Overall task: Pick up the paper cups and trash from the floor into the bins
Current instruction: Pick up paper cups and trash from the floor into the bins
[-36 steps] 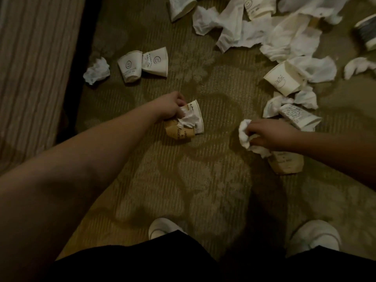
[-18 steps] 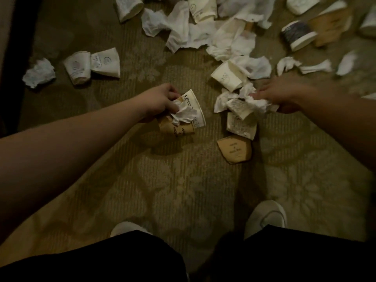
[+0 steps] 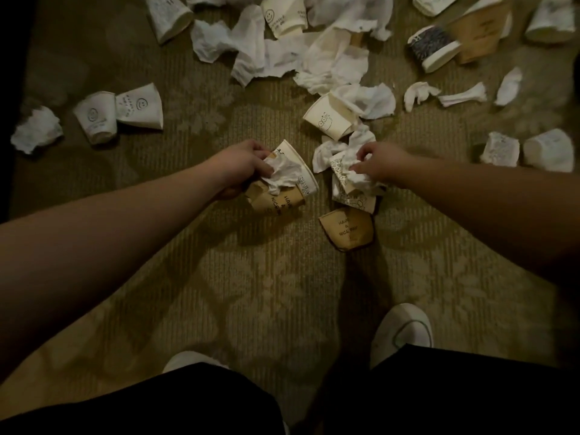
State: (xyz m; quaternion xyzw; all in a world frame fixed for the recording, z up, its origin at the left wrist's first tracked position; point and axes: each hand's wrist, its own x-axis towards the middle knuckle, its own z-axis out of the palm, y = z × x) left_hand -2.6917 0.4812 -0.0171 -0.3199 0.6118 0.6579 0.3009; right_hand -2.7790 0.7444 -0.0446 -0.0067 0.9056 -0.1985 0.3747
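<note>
Both hands full of litter over a carpeted floor.

The left hand has its fingers curled round a bundle: a white cup, a crumpled tissue and a brown cup. The right hand grips a wad of tissue and a printed cup. Just below it a flattened brown cup lies on the floor. More cups and tissues are scattered beyond the hands, among them a smiley cup.

On the floor, a flattened cup lies between two shoes' far side and the tissue heap behind, with paired cups far left.
</note>
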